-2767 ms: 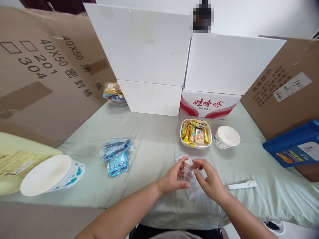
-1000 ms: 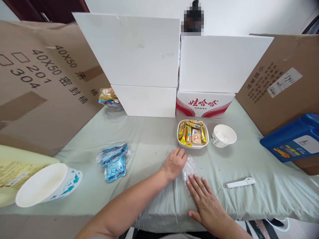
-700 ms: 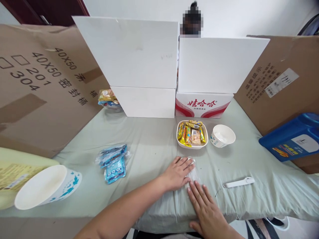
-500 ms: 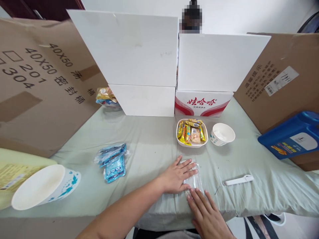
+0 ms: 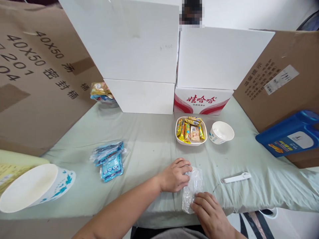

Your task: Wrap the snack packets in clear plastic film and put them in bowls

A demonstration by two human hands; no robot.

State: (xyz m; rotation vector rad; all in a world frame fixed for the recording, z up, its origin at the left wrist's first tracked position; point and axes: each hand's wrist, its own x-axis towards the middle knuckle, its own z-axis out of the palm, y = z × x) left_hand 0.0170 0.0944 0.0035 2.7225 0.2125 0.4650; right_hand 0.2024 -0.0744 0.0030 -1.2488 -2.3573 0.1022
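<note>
Now curled, earlier flat: left hand (image 5: 175, 176), right hand (image 5: 211, 214) on clear plastic (image 5: 194, 184).

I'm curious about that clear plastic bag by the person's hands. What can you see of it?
The clear plastic bag looks like thin, shiny film, roughly oblong and covered in crinkles. It lies on the pale green cloth, its long side slanting slightly toward the person, near the table's front edge. The left hand touches its upper left side with bent fingers; the fingertips of the right hand rest on its lower right. Whether anything is inside, I cannot tell.
</note>
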